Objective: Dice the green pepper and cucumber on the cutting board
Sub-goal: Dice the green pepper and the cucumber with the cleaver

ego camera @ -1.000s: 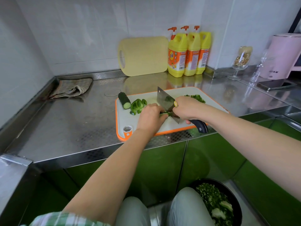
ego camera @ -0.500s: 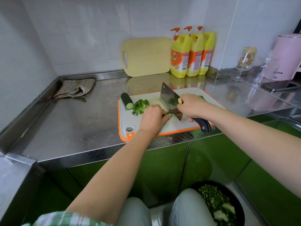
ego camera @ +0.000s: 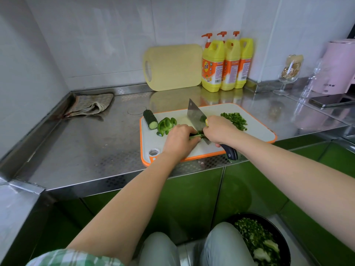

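Observation:
A white cutting board (ego camera: 259, 129) with an orange rim lies on the steel counter. On its left end sit a cucumber piece (ego camera: 150, 119) and a chunk of green pepper (ego camera: 166, 125). My left hand (ego camera: 179, 142) curls over green pepper strips (ego camera: 196, 135) in the middle of the board and holds them down. My right hand (ego camera: 220, 131) grips a cleaver (ego camera: 195, 115), whose blade stands against the strips beside my left fingers. A pile of diced green pepper (ego camera: 234, 119) lies behind my right hand.
A yellow cutting board (ego camera: 172, 67) leans on the back wall beside three yellow detergent bottles (ego camera: 226, 62). A folded cloth (ego camera: 90, 104) lies at the back left. A glass (ego camera: 290, 72), phone (ego camera: 330, 101) and pink appliance (ego camera: 340, 68) stand right. A black bowl of chopped greens (ego camera: 259, 239) sits below.
The cleaver has chopped up and down on the strips while my left hand stays on them. The view has shifted so the diced pile shows more fully.

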